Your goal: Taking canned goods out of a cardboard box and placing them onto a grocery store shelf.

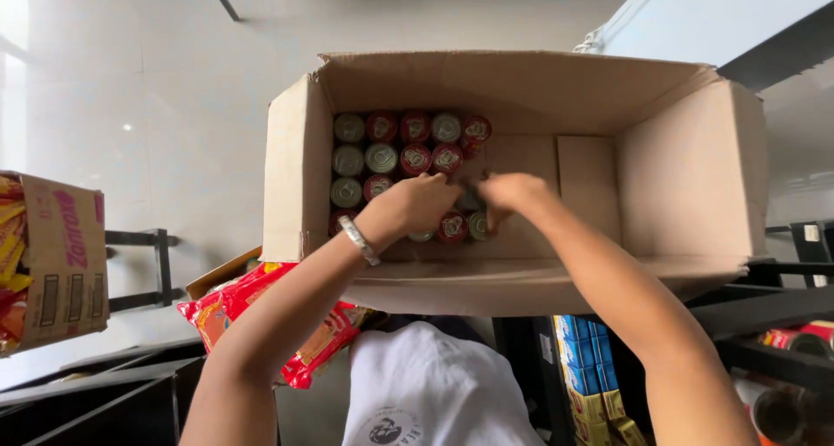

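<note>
Floor: pale glossy tiles [174, 90] run under and beyond everything.
Nearest, below the big box: one white shirt [426, 385]; left of it one red snack bag [252, 311]; right of it a stack of blue and yellow packets [591, 385] on a dark rack.
Big box: one open cardboard box [686, 168], flaps up — its right half shows bare cardboard bottom, its left half holds the cans.
Cans: about sixteen tops show [400, 142], standing upright in rows against the box's left wall, some red-lidded, some plain silver; those under the hands cannot be counted.
Left hand [417, 204]: inside the box over the cans' near rows, fingers curled down, a metal bracelet [358, 239] at the wrist; what it grips is hidden.
Right hand [512, 194]: just beside the left, fingers bent onto a can — whether clamped on it, I cannot tell.
Far left of the box: one smaller carton [65, 264], cut off by the frame edge, holding yellow packets.
</note>
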